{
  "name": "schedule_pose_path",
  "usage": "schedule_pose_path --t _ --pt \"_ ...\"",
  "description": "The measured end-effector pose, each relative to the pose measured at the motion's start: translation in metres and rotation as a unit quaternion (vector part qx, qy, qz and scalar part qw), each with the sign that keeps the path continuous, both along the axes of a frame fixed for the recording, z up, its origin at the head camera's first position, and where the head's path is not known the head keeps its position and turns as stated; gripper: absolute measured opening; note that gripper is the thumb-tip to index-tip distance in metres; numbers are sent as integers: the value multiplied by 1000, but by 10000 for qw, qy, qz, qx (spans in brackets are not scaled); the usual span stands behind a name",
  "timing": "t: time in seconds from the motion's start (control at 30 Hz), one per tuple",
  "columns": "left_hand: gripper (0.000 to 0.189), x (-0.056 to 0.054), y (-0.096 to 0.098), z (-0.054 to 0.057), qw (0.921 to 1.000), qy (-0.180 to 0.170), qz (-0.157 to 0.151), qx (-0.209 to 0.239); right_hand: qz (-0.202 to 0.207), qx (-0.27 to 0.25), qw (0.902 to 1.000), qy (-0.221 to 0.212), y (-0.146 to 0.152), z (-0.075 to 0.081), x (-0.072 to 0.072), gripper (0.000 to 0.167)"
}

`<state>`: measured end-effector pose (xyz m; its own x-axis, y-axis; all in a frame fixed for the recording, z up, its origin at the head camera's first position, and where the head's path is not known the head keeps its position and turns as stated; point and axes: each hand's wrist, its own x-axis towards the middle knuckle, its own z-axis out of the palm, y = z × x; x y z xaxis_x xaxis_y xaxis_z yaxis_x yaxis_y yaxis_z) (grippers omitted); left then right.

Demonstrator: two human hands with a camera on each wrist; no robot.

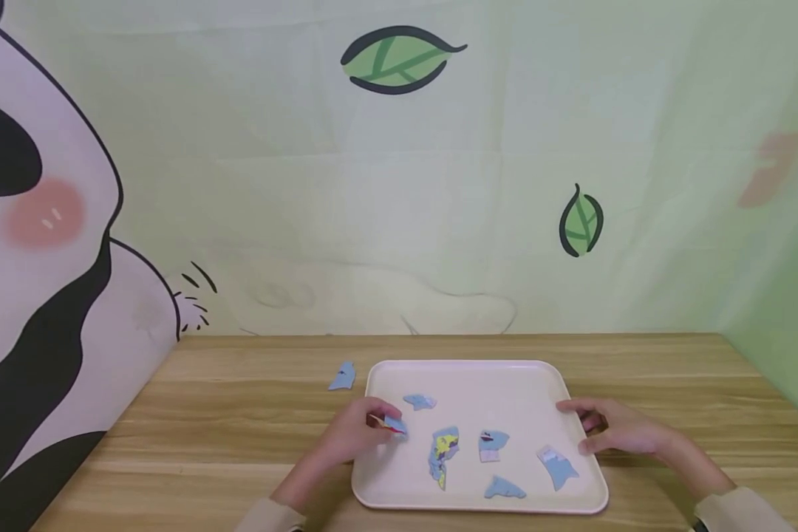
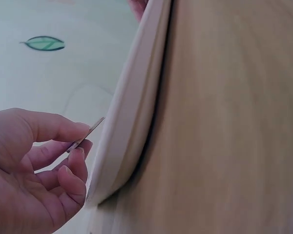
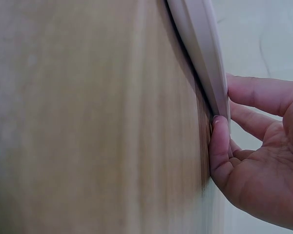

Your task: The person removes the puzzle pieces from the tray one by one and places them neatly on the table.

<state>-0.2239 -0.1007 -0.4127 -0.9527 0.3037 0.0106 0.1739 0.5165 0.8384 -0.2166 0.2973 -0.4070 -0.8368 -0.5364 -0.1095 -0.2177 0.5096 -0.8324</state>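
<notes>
My left hand (image 1: pixel 362 428) is over the left side of a white tray (image 1: pixel 485 384). Between thumb and fingers it pinches a thin puzzle piece (image 1: pixel 394 426), blue with a red streak; the left wrist view shows that piece (image 2: pixel 86 134) edge-on. At the tray's right rim, my right hand (image 1: pixel 621 425) holds the edge, fingers on both sides of it in the right wrist view. Inside the tray lie a yellow-and-blue piece (image 1: pixel 444 451), a blue-and-white piece (image 1: pixel 492 445), a small piece (image 1: pixel 420 401), a plain blue piece (image 1: pixel 505 488) and a larger piece (image 1: pixel 558 467) near the right hand.
Another blue piece (image 1: pixel 343 377) lies on the wooden table (image 1: pixel 239 399), just outside the tray's back left corner. Behind the table hangs a pale green backdrop (image 1: pixel 292 185) with leaves and a panda printed on it.
</notes>
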Motion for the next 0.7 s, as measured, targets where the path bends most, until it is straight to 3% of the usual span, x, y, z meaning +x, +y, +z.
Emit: schedule_pose_path --t 0.27,0.5,0.7 --pt "22 -6 -22 4 9976 218 217 628 -10 -6 10000 -18 0 0 -1 66" --pt "23 -13 -37 3 9912 -58 892 973 1 48 10000 14 0 -1 -2 66" --pt "24 -17 -45 -2 9864 -103 1250 1063 -10 33 10000 6 1 -1 -1 66"
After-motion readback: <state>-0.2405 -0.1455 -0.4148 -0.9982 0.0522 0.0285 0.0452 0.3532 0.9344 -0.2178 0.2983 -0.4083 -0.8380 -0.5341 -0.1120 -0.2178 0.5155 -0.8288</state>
